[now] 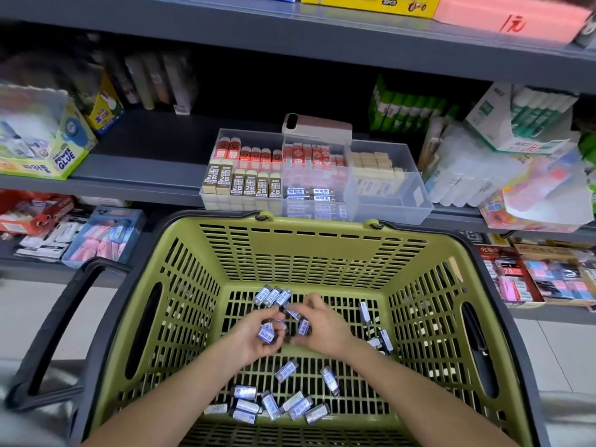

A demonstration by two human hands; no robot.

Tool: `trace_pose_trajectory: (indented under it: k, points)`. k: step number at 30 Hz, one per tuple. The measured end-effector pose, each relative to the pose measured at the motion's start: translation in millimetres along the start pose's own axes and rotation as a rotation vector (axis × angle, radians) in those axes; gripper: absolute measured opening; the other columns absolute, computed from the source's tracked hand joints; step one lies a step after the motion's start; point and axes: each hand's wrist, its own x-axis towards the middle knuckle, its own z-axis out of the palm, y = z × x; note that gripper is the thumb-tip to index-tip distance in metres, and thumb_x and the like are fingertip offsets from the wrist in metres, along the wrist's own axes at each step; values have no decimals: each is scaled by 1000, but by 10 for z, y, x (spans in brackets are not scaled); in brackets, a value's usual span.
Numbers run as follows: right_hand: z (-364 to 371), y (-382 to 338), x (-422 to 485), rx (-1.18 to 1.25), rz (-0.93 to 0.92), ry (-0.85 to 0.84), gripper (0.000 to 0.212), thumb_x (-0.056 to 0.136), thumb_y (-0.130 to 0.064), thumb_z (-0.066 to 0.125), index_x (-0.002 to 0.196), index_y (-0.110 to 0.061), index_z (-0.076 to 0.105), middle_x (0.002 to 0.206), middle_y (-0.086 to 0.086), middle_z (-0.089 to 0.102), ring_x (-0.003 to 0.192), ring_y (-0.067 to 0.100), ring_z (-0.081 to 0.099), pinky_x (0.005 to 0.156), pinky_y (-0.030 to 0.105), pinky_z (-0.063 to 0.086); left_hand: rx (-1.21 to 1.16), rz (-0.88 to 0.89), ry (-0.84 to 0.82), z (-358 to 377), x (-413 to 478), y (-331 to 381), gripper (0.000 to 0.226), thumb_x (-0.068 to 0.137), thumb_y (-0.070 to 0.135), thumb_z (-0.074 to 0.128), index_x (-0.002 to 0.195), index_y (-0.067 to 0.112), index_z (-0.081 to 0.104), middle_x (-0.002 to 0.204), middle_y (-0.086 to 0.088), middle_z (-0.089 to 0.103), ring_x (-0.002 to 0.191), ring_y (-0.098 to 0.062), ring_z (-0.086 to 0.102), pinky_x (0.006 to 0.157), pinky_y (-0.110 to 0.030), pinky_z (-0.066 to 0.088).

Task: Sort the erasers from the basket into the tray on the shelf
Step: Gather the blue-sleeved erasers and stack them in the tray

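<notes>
A green basket (pixel 322 250) with black handles stands below the shelf. Several small blue-and-black wrapped erasers (pixel 285 371) lie scattered on its floor. Both my hands are down inside it. My left hand (pixel 254 337) holds a blue eraser in curled fingers. My right hand (pixel 319 327) pinches another blue eraser at its fingertips, close to the left hand. On the shelf above stands a clear divided tray (pixel 393 208). It holds red, 2B, cream and a few blue erasers in separate compartments.
A pink phone (pixel 317 127) lies behind the tray. Glue boxes (pixel 48 146) sit at the left of the shelf, glue sticks and packets (pixel 503 162) at the right. A lower shelf holds more stationery packs (pixel 103 237). An upper shelf edge overhangs.
</notes>
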Motion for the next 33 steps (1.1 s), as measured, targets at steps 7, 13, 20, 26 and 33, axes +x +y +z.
trace_pose_trajectory:
  k: [7,13,20,26,33]
  points:
    - [82,159,103,-104,-135,-14,50,83,-38,65,130,-25,53,131,-3,43,115,20,45,97,36,42,-63,1,41,-215,33,191,27,88,25,63,96,0,68,77,-15,60,65,-25,57,61,-37,57]
    - [24,-93,-35,319,-75,288,29,82,-34,69,108,-20,69,118,-6,53,103,9,54,93,29,44,-51,-71,-26,-125,47,157,40,91,37,55,102,1,67,88,-18,62,72,-30,60,65,-43,57]
    - [-160,-390,-89,569,-199,136,34,81,-41,67,113,-28,68,116,-15,59,91,1,57,87,24,48,-215,-116,-151,-69,-24,156,44,86,35,50,65,2,70,67,-15,66,54,-27,65,48,-30,54]
    - [29,-192,183,139,-26,209,57,87,-48,56,136,-21,47,140,-3,46,127,13,42,111,32,30,-194,-54,-35,-128,2,196,31,89,16,44,73,-1,65,59,-15,63,44,-22,55,31,-13,37]
    - [295,-84,322,-215,-125,209,63,81,-52,59,134,-24,41,126,-4,47,115,19,42,99,34,34,98,52,169,-337,48,219,6,79,3,56,75,3,60,49,-8,52,35,-13,43,29,-10,23]
